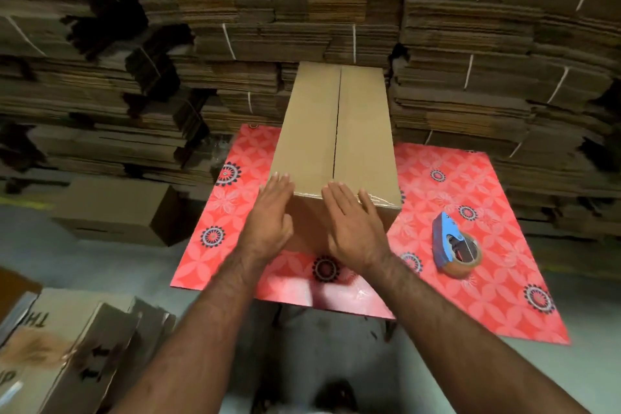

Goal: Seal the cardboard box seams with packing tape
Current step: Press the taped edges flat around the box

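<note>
A long brown cardboard box [336, 131] stands on a red patterned table [487, 245], its two top flaps closed with a dark seam running down the middle. Shiny clear tape shows along the near top edge at the right. My left hand [268, 215] lies flat on the box's near left corner, fingers together and extended. My right hand [353, 222] presses flat on the near face and top edge, fingers slightly spread. A blue tape dispenser [453, 245] with a roll of brown tape lies on the table to the right of the box, untouched.
Tall stacks of flattened cardboard [336, 10] bundled with white string fill the background. An assembled brown box [117, 208] sits on the floor at left. More printed cartons [67, 346] lie at lower left. The grey floor [336, 363] shows below the table's near edge.
</note>
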Action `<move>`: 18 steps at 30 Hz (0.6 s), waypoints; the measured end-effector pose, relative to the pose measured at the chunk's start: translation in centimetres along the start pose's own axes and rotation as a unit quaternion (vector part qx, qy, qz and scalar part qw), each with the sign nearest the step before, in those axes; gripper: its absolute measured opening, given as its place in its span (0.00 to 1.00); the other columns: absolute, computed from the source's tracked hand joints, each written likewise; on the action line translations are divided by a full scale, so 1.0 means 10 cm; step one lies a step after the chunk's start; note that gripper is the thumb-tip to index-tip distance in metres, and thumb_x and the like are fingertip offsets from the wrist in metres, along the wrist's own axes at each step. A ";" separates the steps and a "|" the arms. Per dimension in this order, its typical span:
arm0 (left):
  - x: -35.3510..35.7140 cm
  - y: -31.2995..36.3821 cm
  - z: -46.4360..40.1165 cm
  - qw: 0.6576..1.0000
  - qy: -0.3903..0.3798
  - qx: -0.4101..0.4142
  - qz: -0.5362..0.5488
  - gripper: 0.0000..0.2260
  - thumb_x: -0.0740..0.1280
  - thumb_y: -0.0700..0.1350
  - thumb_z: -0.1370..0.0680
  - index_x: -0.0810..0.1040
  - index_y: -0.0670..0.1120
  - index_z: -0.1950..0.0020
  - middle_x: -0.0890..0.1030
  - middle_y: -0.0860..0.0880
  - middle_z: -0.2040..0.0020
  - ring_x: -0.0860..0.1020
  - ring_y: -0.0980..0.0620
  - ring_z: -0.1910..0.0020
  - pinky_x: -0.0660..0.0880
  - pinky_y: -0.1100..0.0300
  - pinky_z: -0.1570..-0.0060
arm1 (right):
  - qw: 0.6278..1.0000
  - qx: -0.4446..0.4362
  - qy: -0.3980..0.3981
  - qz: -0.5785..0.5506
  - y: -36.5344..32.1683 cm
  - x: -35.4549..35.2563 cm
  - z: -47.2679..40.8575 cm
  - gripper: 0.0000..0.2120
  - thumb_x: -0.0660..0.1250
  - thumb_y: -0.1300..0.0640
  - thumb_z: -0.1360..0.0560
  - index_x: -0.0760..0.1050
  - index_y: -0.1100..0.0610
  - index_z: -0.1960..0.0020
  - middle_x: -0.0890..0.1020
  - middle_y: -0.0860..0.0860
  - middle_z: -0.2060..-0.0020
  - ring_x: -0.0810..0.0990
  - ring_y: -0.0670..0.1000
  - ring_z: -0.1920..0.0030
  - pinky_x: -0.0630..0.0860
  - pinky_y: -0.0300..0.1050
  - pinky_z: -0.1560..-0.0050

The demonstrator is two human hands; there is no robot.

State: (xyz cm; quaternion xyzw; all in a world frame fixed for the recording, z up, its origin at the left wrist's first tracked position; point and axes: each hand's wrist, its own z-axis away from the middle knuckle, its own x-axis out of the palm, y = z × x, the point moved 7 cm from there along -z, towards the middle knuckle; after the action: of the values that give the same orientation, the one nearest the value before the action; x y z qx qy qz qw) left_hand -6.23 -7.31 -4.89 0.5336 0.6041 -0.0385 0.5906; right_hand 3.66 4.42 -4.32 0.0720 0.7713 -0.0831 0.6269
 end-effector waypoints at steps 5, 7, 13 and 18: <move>-0.12 0.01 -0.03 0.999 0.013 -0.041 0.012 0.31 0.57 0.34 0.34 0.71 0.34 0.30 0.70 0.37 0.28 0.63 0.38 0.25 0.55 0.56 0.25 | 0.994 -0.101 -0.043 0.019 -0.25 0.05 -0.23 0.43 0.69 0.54 0.36 0.61 0.62 0.22 0.64 0.57 0.23 0.61 0.54 0.23 0.57 0.58 0.24; -0.15 0.02 0.06 0.990 0.089 -0.102 0.034 0.29 0.57 0.36 0.30 0.68 0.34 0.27 0.66 0.38 0.25 0.60 0.41 0.23 0.51 0.64 0.25 | 0.992 -0.120 -0.046 0.015 -0.28 0.05 -0.27 0.42 0.69 0.54 0.36 0.63 0.62 0.23 0.66 0.57 0.24 0.64 0.54 0.24 0.61 0.57 0.26; 0.11 0.20 0.09 0.892 0.206 -0.321 0.242 0.29 0.55 0.49 0.16 0.46 0.39 0.20 0.44 0.45 0.19 0.44 0.52 0.20 0.40 0.65 0.25 | 0.986 -0.164 -0.027 0.018 -0.23 0.14 -0.32 0.41 0.70 0.53 0.33 0.62 0.61 0.23 0.65 0.56 0.24 0.64 0.53 0.24 0.62 0.54 0.28; 0.17 -0.17 0.04 0.838 0.209 -0.412 0.289 0.22 0.51 0.49 0.15 0.61 0.40 0.23 0.64 0.42 0.23 0.61 0.46 0.24 0.54 0.61 0.27 | 0.987 -0.159 -0.011 0.021 -0.17 0.19 -0.33 0.40 0.70 0.55 0.31 0.62 0.61 0.23 0.66 0.56 0.24 0.66 0.54 0.26 0.61 0.53 0.30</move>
State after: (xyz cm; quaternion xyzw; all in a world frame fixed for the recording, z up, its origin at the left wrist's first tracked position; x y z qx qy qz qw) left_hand -6.69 -7.32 -7.29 0.3864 0.4913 0.4996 0.5998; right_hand -0.23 3.50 -5.44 -0.0134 0.7663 0.0526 0.6401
